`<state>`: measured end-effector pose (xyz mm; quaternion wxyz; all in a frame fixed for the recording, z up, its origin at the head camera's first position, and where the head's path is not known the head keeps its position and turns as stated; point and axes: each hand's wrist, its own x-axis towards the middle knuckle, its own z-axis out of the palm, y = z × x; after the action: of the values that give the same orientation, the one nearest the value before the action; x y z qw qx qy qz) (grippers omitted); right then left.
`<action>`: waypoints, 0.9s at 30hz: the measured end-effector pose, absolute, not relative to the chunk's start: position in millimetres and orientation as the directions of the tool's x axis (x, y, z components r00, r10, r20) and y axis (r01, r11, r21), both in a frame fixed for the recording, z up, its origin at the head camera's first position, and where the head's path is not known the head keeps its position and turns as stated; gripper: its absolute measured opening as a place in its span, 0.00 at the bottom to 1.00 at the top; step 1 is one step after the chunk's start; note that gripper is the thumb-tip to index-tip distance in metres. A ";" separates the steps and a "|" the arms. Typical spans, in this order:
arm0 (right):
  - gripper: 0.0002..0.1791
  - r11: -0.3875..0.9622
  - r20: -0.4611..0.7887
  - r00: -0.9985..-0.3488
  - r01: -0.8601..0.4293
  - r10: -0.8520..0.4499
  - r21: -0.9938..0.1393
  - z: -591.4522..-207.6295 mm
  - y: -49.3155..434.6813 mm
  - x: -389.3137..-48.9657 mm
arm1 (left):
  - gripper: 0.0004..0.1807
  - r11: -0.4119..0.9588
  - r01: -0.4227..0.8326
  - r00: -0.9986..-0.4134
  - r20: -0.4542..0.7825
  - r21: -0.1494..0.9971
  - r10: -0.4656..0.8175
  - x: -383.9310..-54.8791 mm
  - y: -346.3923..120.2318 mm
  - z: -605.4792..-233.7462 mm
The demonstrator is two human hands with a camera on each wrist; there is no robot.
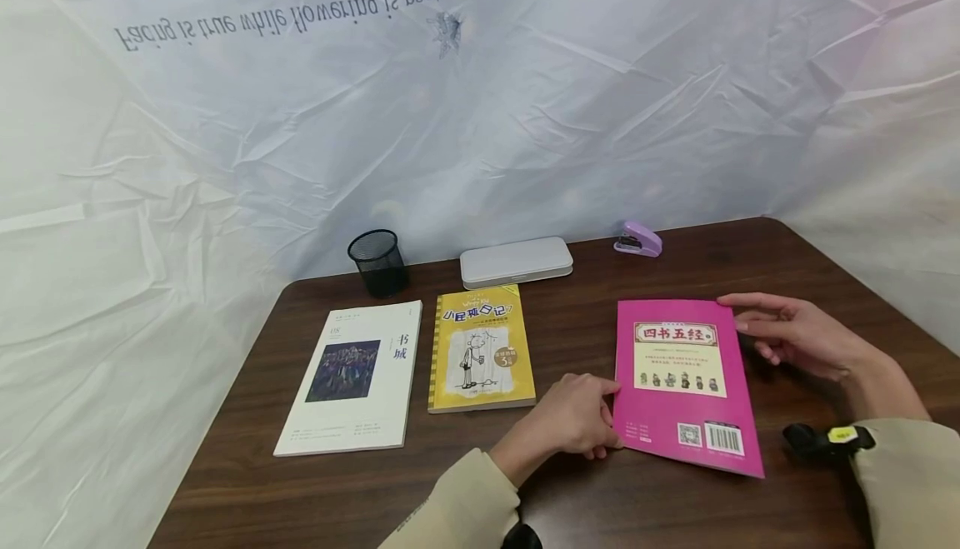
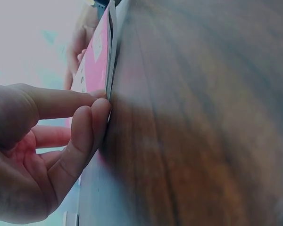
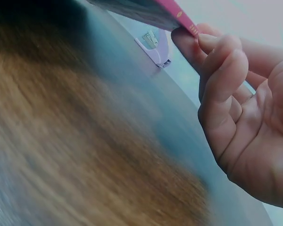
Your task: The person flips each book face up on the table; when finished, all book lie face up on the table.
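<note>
A pink book with a cream label, a barcode and a QR code is at the right side of the dark wooden table. My left hand pinches its left edge low down; in the left wrist view, thumb and fingertips meet on the thin edge of the pink book. At the upper right corner, my right hand pinches the cover between thumb and fingers. The right wrist view shows that corner of the pink book raised off the tabletop.
Left of the pink book lie a yellow comic book and a white book. Along the back stand a black mesh pen holder, a white case and a purple stapler. White printed sheeting hangs behind the table.
</note>
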<state>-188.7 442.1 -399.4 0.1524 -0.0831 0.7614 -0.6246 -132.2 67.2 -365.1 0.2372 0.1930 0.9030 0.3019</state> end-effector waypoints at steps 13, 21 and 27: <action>0.31 0.227 -0.098 -0.961 0.038 -0.259 -0.973 -402.6 441.4 -189.3 | 0.41 0.734 0.222 -0.800 -0.311 0.642 0.513 -133.6 65.6 -365.6; 0.30 0.200 -0.092 -0.943 0.028 -0.319 -0.979 -401.4 442.8 -189.8 | 0.46 0.736 0.228 -0.796 -0.314 0.637 0.518 -133.3 65.8 -364.6; 0.29 0.215 -0.118 -0.943 0.051 -0.310 -0.975 -398.4 440.4 -189.5 | 0.47 0.753 0.244 -0.798 -0.315 0.611 0.514 -132.3 66.9 -363.1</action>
<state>-189.5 440.4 -398.4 0.1457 -0.0846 0.7655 -0.6209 -132.3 66.9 -363.1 0.2394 0.2094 0.9052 0.2820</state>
